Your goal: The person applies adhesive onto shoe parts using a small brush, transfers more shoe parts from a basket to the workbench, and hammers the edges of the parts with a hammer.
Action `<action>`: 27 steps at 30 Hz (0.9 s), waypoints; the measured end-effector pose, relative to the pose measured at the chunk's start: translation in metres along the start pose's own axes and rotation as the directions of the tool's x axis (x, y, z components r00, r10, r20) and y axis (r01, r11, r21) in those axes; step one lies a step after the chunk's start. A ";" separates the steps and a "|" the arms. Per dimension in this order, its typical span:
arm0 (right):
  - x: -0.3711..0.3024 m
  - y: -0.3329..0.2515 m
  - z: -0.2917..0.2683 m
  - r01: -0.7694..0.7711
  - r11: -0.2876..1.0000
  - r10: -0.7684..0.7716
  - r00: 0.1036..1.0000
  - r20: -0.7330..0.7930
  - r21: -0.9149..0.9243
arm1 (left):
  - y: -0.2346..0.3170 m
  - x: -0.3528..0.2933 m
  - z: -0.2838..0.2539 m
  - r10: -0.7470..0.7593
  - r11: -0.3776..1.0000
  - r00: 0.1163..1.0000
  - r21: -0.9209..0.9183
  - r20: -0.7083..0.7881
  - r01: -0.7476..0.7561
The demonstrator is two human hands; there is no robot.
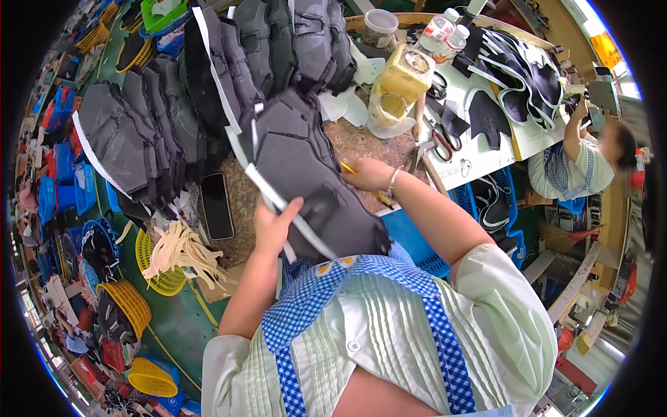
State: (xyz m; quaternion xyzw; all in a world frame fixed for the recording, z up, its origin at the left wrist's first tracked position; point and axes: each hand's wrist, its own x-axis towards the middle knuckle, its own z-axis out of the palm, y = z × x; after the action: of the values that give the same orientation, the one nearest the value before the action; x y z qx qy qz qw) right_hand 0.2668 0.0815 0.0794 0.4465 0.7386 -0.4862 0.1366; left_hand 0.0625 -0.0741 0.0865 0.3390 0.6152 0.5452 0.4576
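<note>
A dark grey padded panel [295, 167] with molded ridges and a white strip [274, 191] along its left edge lies in front of me, its near end close to my apron. My left hand [273, 219] grips its left edge, thumb on top by the white strip and fingers partly hidden. At the panel's right edge, my right hand [369, 174] is closed around a thin yellow stick [347, 168], one end of which pokes out past the fingers. What tip the stick has cannot be made out. Part of the panel is blurred.
Stacks of similar dark panels [125, 139] stand left and ahead. A black phone [217, 206] lies left, near beige strips [182, 254]. A glue-stained yellow container [399, 87], scissors [445, 142] and a hammer [420, 156] are at right. Another person [580, 156] sits far right.
</note>
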 end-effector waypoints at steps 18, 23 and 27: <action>-0.029 -0.006 -0.053 0.559 0.763 -0.631 0.532 -0.564 -0.326 | -0.010 -0.032 0.022 -0.484 0.781 0.874 -0.433 0.033 0.449; -0.004 -0.035 -0.018 0.371 0.627 -0.357 0.918 0.171 -0.685 | 0.017 -0.063 0.012 -0.250 0.820 0.965 -0.511 0.083 0.256; -0.017 -0.013 -0.028 0.505 0.786 -0.618 0.652 -0.439 -0.355 | 0.048 -0.044 -0.026 0.089 0.946 0.994 -0.307 -0.067 -0.105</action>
State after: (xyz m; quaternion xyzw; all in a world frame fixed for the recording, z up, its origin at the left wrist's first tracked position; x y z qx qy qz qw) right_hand 0.2725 0.0944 0.1113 0.2950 0.8931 -0.2829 -0.1880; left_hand 0.0495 -0.1158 0.1417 0.2784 0.5161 0.6656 0.4617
